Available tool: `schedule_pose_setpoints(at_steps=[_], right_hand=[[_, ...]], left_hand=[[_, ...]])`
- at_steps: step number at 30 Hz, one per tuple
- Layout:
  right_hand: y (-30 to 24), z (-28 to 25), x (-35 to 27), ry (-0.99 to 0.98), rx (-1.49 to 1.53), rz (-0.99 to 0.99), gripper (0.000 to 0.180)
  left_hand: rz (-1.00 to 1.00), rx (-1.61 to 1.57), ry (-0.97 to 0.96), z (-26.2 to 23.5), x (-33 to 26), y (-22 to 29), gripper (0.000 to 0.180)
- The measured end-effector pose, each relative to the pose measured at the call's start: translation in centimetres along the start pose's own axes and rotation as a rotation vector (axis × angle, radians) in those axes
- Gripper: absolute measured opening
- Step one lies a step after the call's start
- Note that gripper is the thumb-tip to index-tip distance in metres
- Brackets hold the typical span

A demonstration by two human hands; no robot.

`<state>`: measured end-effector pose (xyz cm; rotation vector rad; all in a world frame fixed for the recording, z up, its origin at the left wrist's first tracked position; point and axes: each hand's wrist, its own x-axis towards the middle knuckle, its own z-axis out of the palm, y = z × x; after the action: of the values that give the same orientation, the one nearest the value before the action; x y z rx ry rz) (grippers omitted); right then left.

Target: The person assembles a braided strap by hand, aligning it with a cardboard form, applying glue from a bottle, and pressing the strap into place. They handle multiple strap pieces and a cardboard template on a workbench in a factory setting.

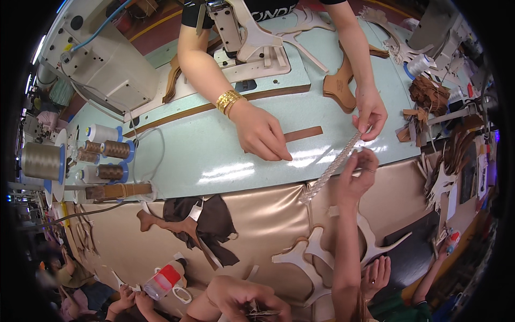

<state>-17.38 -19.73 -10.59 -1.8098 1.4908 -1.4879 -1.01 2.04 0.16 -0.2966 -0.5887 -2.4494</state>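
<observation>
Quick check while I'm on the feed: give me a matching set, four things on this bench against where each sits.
1 brown leather strip
2 braided strip
3 red-capped bottle
4 thread cones

A on a stand at the table's left edge
B stretched between the right hand and a co-worker's hand
C lying on the tan sheet, lower left
D pressed under a co-worker's braceleted hand

Pairs: 1-D, 2-B, 3-C, 4-A

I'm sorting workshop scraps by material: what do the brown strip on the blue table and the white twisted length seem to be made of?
The brown strip looks like leather or a synthetic lookalike: flat, matte, clean-cut edges. The white twisted length, held by the right hand and a co-worker's hand, looks like braided cord or plastic trim; the glossy ridges leave it open.
</observation>
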Motion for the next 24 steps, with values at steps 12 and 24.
schedule_pose_setpoints(at_steps=[12,24], right_hand=[[-1.3,-1.2,2.1,-0.036,-0.375,-0.31,0.025],[0.4,-2.4,3.0,0.079,-0.629,-0.41,0.026]], left_hand=[[-0.036,-0.01,-0.001,0.5,-1.0,-0.6,0.072],[0.108,-0.06,0.234,2.9,-1.7,-1.9,0.072]])
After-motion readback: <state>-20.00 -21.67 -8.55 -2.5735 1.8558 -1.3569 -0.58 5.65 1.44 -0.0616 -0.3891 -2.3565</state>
